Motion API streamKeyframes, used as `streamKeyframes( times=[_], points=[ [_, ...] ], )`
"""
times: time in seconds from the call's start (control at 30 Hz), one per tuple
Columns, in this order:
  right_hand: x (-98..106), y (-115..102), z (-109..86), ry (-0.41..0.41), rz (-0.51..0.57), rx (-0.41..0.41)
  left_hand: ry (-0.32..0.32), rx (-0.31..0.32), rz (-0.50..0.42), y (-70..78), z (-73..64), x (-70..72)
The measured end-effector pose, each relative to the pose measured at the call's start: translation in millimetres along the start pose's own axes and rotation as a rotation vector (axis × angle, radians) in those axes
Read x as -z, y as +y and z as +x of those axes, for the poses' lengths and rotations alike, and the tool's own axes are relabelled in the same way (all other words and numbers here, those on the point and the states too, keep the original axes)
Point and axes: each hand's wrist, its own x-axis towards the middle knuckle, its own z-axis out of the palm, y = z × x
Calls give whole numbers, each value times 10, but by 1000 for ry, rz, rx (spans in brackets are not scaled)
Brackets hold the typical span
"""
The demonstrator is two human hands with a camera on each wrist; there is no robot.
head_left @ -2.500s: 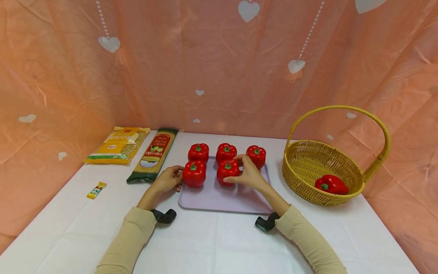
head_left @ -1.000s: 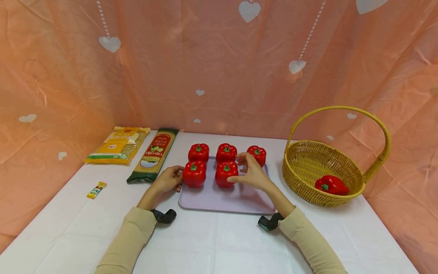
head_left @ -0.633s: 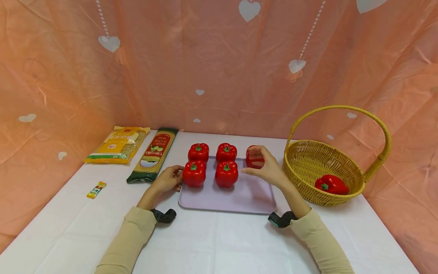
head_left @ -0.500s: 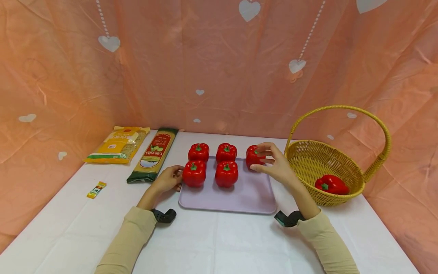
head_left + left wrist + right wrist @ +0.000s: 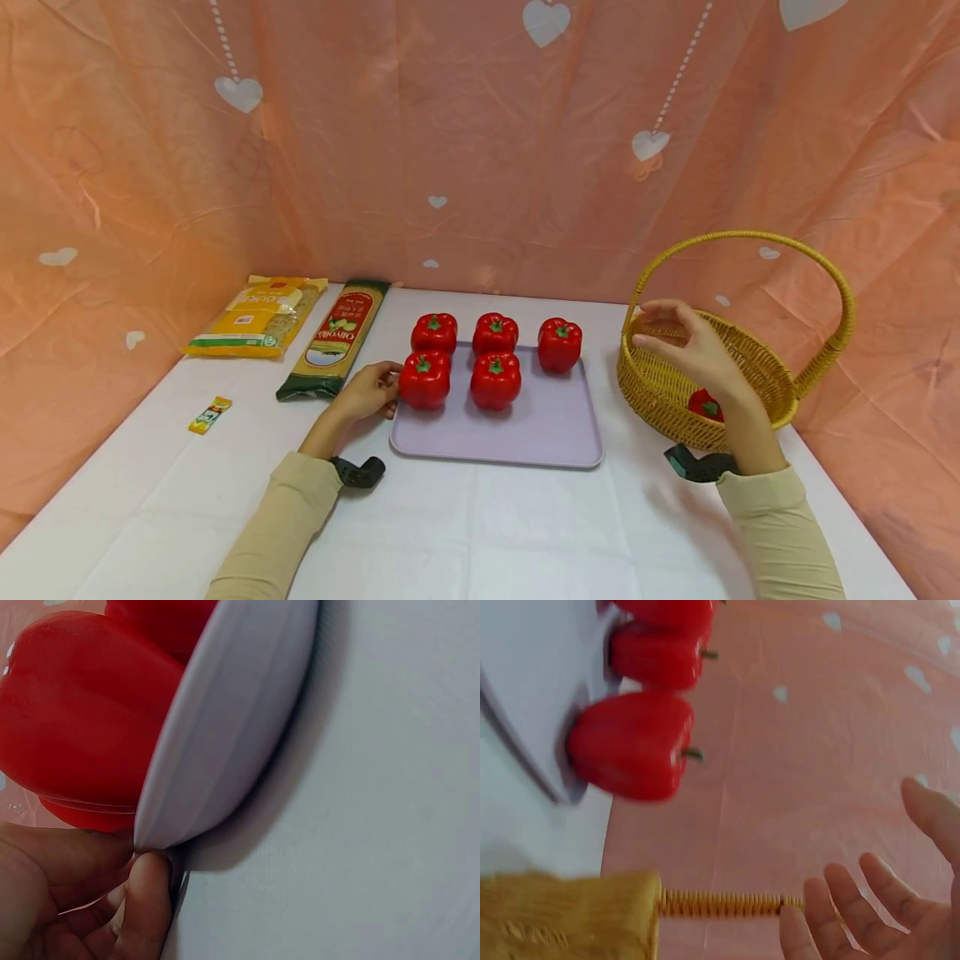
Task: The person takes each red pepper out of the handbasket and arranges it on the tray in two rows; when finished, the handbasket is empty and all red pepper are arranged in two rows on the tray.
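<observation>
My left hand (image 5: 367, 392) pinches the left rim of a lilac tray (image 5: 540, 429) between thumb and finger, as the left wrist view shows. Several red bell peppers stand upright on the tray: three at the back, including the back right pepper (image 5: 559, 346), and two in front, including the front right pepper (image 5: 496, 382). Above the yellow wicker basket (image 5: 637, 400) hovers my right hand (image 5: 697, 350), fingers spread and holding nothing. Partly hidden by that hand, another red bell pepper (image 5: 703, 405) lies in the basket. In the right wrist view the fingers (image 5: 885, 892) are apart from everything.
Behind the left hand lie a green and gold pasta packet (image 5: 337, 337) and a yellow bag of dry food (image 5: 258, 318). A small yellow sachet (image 5: 210, 415) is at the left. The basket's tall handle (image 5: 843, 308) arches over it. A pink curtain (image 5: 480, 167) backs the table.
My right hand left the front right pepper, which shifted slightly left, touched the back right pepper, released it, and moved right over the basket. My left hand stayed at the tray.
</observation>
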Motion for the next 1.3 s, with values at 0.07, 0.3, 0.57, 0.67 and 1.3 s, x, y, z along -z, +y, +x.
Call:
streamKeyframes(
  times=[0.07, 0.3, 0.57, 0.67, 1.3],
  points=[
    [93, 29, -14, -15, -11, 0, -1, 4, 1, -1, 1, 3],
    [310, 145, -14, -124, -63, -14, 8, 9, 10, 1, -2, 6],
    [480, 314, 3, -173, -67, -95, 6, 7, 9, 9, -8, 0],
    [544, 389, 26, -190, -83, -79, 6, -22, 9, 9, -10, -3],
    [782, 809, 12, -254, -16, -309, -8, -75, -9, -2, -22, 1]
  ],
)
